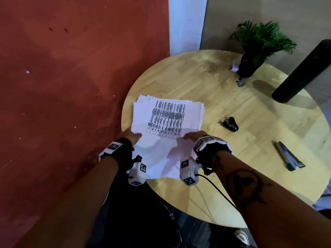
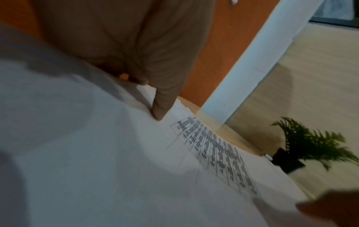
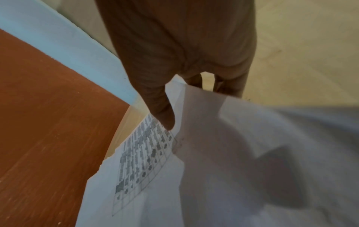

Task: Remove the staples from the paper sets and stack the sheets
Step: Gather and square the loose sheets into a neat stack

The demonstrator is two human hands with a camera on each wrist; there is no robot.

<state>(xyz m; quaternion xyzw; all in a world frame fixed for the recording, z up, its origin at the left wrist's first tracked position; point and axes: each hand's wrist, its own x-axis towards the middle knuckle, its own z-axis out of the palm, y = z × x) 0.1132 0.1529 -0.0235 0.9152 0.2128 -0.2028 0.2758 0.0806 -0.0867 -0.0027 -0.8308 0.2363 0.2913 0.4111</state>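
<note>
A loose pile of white sheets (image 1: 166, 119) with a printed table on top is held over the near left edge of the round wooden table (image 1: 206, 83). My left hand (image 1: 129, 136) grips its left edge, thumb on top (image 2: 159, 110) and fingers beneath. My right hand (image 1: 192, 136) grips the right edge the same way, thumb pressing the print (image 3: 165, 116). The sheets (image 3: 213, 169) are fanned unevenly at the far end. A black staple remover (image 1: 230, 124) lies on the table to the right of the pile, apart from both hands.
A potted green plant (image 1: 258, 45) stands at the table's far side with a small white object (image 1: 235, 66) beside it. A thick black post (image 1: 302, 72) rises at the right. Two pens (image 1: 288, 156) lie near the right edge. Red floor (image 1: 62, 86) lies to the left.
</note>
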